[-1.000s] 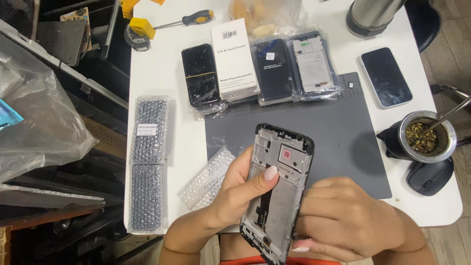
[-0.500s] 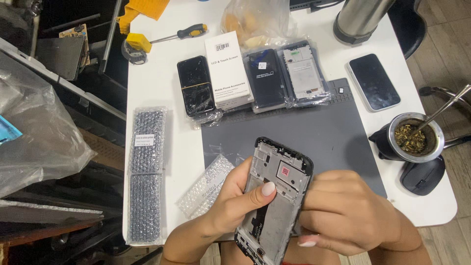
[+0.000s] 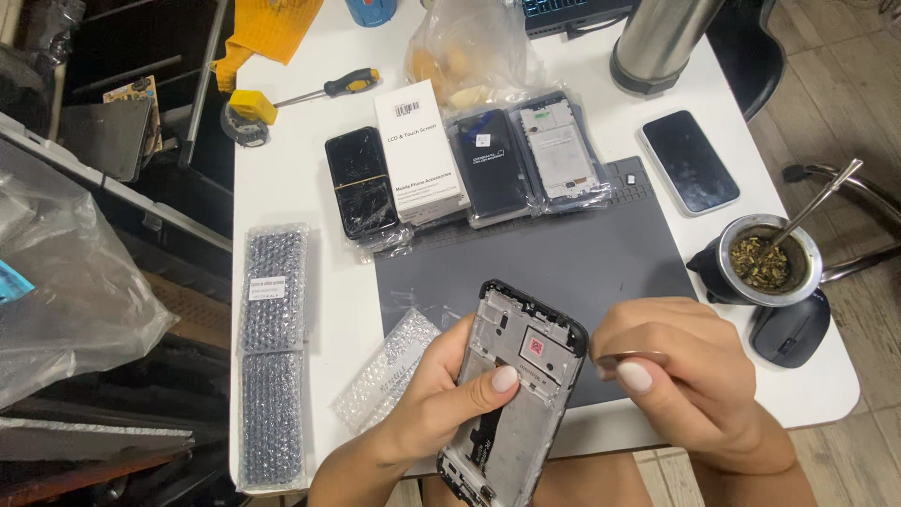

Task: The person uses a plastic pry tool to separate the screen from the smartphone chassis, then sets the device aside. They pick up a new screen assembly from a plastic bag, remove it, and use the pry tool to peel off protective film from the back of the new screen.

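- Your left hand (image 3: 441,399) grips the phone frame (image 3: 514,394), thumb pressed on its inner face, just in front of the grey mat (image 3: 563,253).
- Your right hand (image 3: 685,376) has come off the frame; it now sits curled beside the frame's top corner, apparently pinching something small I cannot make out.

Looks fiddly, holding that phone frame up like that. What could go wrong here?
The phone frame is held in the air by the left hand alone, off the grey mat, so it could slip and drop. The right hand pinches something thin beside its edge; a slip might scratch the parts. The filled cup with a metal straw stands close to that elbow and could tip.
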